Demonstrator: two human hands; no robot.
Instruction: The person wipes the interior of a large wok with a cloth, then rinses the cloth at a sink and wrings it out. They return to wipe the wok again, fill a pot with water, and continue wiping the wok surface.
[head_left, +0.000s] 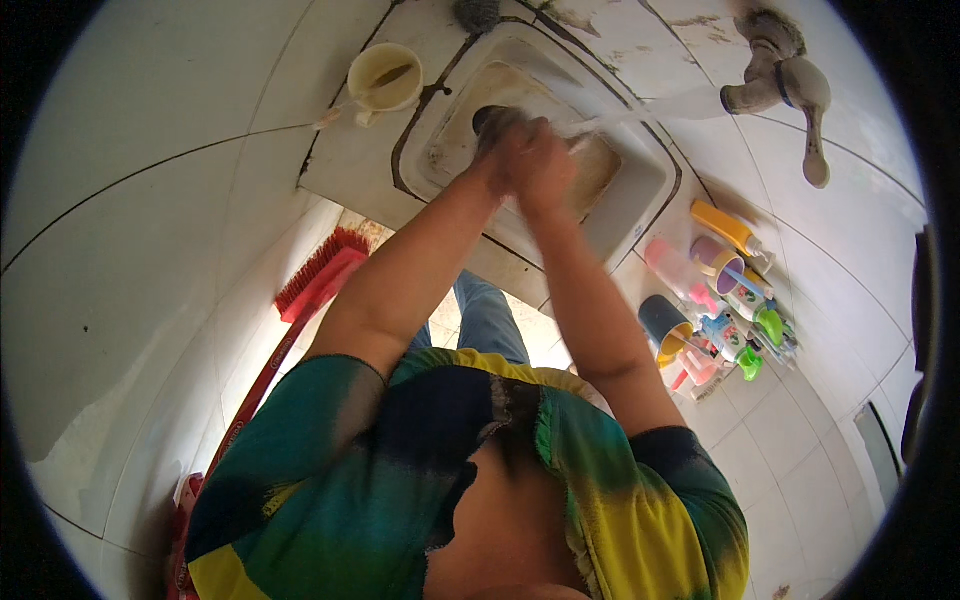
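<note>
Both hands meet over a white sink basin (634, 191) with a stained bottom, and motion blurs them. My left hand (496, 154) is pressed against my right hand (546, 161), partly hidden by it. Water (637, 112) streams from the tap (765, 86) on the right-hand wall and reaches my hands. Just beyond my left fingers shows a dark round shape (489, 118); whether it is the drain or something in my hands I cannot tell. The fingers are too blurred to show any grip.
A cream mug (386, 79) stands on the tiled ledge left of the sink, near a dark scouring pad (477, 13). Several bottles and cups, including a yellow bottle (724, 225) and a dark cup (664, 324), crowd the right side. A red broom (322, 281) leans at left.
</note>
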